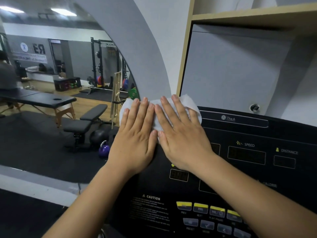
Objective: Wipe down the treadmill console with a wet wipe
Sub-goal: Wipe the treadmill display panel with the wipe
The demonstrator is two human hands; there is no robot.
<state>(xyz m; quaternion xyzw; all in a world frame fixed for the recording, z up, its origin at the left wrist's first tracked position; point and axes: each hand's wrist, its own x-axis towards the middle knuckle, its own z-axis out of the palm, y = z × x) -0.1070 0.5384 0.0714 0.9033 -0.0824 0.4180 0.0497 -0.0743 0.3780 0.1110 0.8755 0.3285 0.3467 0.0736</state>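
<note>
A white wet wipe [188,103] lies spread over the top left corner of the black treadmill console [248,169]. My left hand [135,136] and my right hand [180,134] press flat on the wipe side by side, fingers straight and pointing away from me. Most of the wipe is hidden under both palms; its edges show beyond the fingertips. The console carries dark display windows marked SPEED [246,154] and DISTANCE, a caution label [151,212] and yellow-topped buttons [209,209] near its lower edge.
A large curved mirror [51,83] on the left reflects a gym with a massage table, a bench, a purple kettlebell and a squat rack. A grey wall and a wooden shelf frame [185,48] stand right behind the console.
</note>
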